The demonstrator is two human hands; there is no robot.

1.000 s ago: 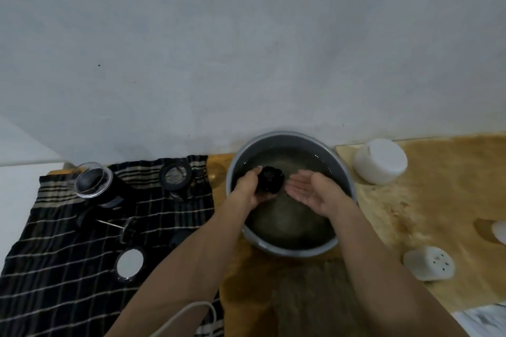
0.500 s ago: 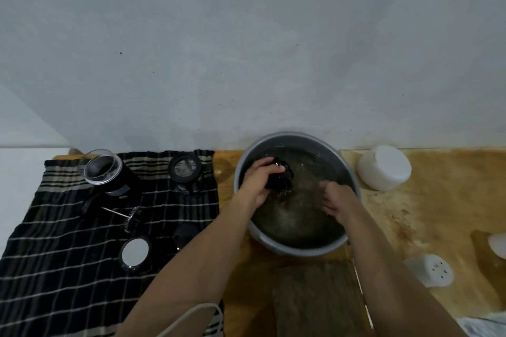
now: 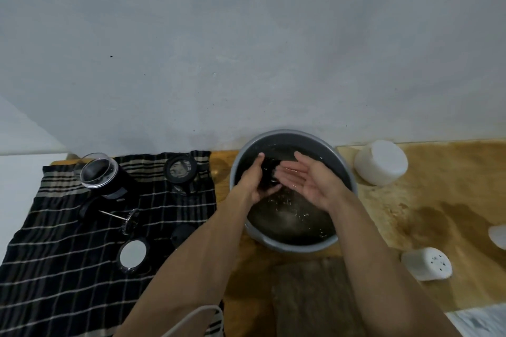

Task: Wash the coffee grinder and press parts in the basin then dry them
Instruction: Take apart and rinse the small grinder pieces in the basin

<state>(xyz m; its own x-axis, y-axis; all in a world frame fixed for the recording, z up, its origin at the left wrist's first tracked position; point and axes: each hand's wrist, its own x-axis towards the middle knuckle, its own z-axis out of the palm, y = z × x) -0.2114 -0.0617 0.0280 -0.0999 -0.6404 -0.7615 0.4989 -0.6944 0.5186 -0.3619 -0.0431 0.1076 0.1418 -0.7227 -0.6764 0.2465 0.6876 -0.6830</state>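
Note:
A grey basin (image 3: 347,169) holds dark water. Over it my left hand (image 3: 253,182) grips a small black part (image 3: 269,172) just above the water. My right hand (image 3: 309,179) is beside it, palm up and cupped, wet, fingertips near the part. On the striped black cloth (image 3: 54,268) at the left lie a glass press beaker (image 3: 100,175), a black ring lid (image 3: 180,169), a plunger rod with filter disc (image 3: 123,217), a round mirror-like lid (image 3: 133,254) and a small black cap (image 3: 182,234).
A white tub (image 3: 382,161) stands right of the basin by the wall. A white perforated shaker (image 3: 427,264) lies on the wooden table (image 3: 438,200) at the right, with another white object (image 3: 499,235) at the frame edge. A white cable (image 3: 191,317) hangs below.
My right hand came up out of the water and opened palm up beside the part. My left hand still grips the black part, lifted slightly above the water.

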